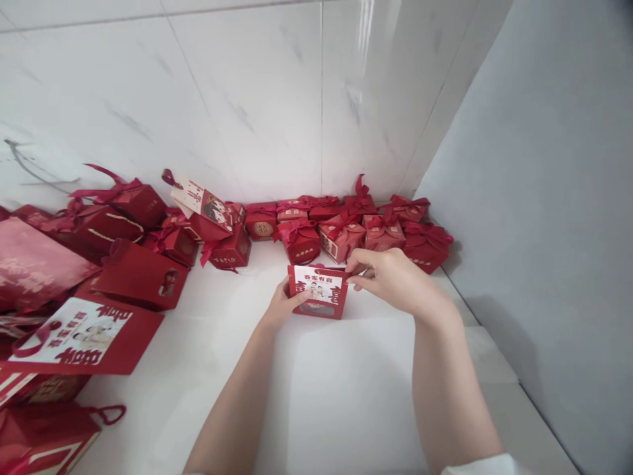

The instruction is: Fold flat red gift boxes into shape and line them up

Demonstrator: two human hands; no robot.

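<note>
A small red gift box (326,290) with a white printed label and a clear window on its front stands on the white surface (346,382) in front of me. My left hand (283,306) grips its left side, the thumb lying across the front. At the box's upper right corner, the thumb and fingers of my right hand (388,278) are pinched together on the top edge. Something dark red, perhaps a ribbon, shows along that edge. What exactly the right fingertips hold is partly hidden.
Several red boxes with ribbon bows (299,243) line the tiled wall (257,99). More red boxes and bags crowd the left, among them a large labelled bag (141,333) and a pink one (37,264). A grey panel (558,198) rises on the right.
</note>
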